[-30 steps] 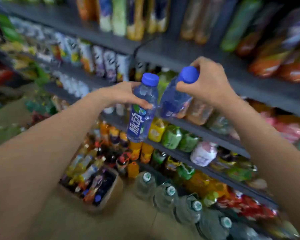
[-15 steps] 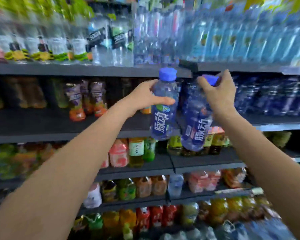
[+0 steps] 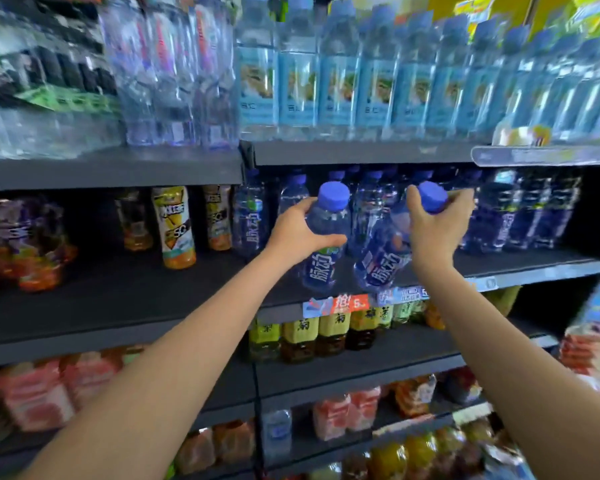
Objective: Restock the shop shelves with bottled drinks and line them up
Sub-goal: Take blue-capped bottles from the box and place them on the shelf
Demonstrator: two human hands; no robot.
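I hold two clear bottles with blue caps and blue labels at the front of a dark shelf (image 3: pixel 534 268). My left hand (image 3: pixel 300 230) grips the upright left bottle (image 3: pixel 326 251) round its upper body. My right hand (image 3: pixel 433 226) grips the right bottle (image 3: pixel 381 261) at its neck, just under the cap; this bottle tilts, its base toward the left. Both bases hang just above the shelf's front edge. Behind them stands a row of matching blue-capped bottles (image 3: pixel 520 216) at the back of the same shelf.
Pale-blue water bottles (image 3: pixel 343 81) fill the shelf above. Orange and yellow juice bottles (image 3: pixel 174 226) stand on the left shelf section. Tea bottles (image 3: pixel 329 334) sit one shelf down, under a price tag strip (image 3: pixel 336 304). Pink and orange drinks fill the lower shelves.
Both hands have carried the two bottles up and forward to the shelf of matching bottles. My view has swung up from the floor boxes to the upper shelves.
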